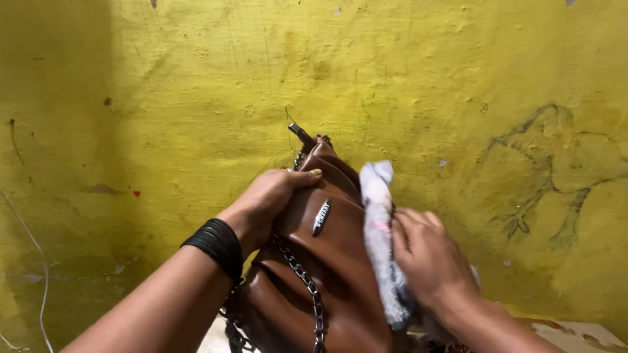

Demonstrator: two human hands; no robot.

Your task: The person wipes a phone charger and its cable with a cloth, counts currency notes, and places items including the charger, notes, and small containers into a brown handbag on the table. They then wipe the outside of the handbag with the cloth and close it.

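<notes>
A brown leather handbag (327, 268) with a metal chain strap (307, 287) and a small oval metal badge (321, 217) stands in front of me. My left hand (265, 199) grips the bag's upper left side, thumb laid over the top; a black band sits on that wrist. My right hand (428, 261) holds a white-grey cloth (379, 229) pressed against the bag's right side. A dark zipper pull (299, 133) sticks up from the bag's top.
A stained yellow wall (196, 85) fills the background, with a faint dark drawing (546, 176) at the right. A thin white wire (40, 268) hangs at the far left. A pale surface (575, 333) shows at the bottom right.
</notes>
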